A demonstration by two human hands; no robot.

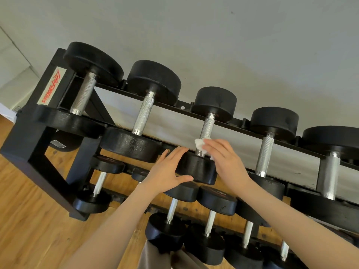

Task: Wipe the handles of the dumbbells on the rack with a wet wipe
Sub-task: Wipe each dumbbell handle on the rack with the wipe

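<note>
The head camera looks down on a black rack (pixel 29 144) with two tiers of dumbbells, standing on a wooden floor (pixel 25 220) against a pale wall (pixel 213 45).

On the top tier five dumbbells show. From the left: the first dumbbell (pixel 83 94), the second dumbbell (pixel 142 113), the third dumbbell (pixel 208 125), the fourth dumbbell (pixel 265 150) and the fifth dumbbell (pixel 330 171), which the right edge cuts off. Each has black round ends and a silver handle with a rough grip.

On the lower tier at least six smaller dumbbells (pixel 210 218) can be counted, with smooth pale handles; more may sit under the arms or past the edge.

A white sticker (pixel 51 86) on the rack's left end post carries red slanted lettering that seems to read "LifeFitness"; it is turned sideways and a little blurred. A smaller sticker (pixel 58 144) lower on the frame cannot be read. Faint red marks on the ends of some lower dumbbells are too small to make out.

The left hand (pixel 169 169) lies relaxed with straight fingers on the near end of the third dumbbell, the thumb spread beneath it. The right hand (pixel 223 154) holds a white wet wipe (pixel 200 143) bunched round the lower part of that dumbbell's handle, just above the near end.
</note>
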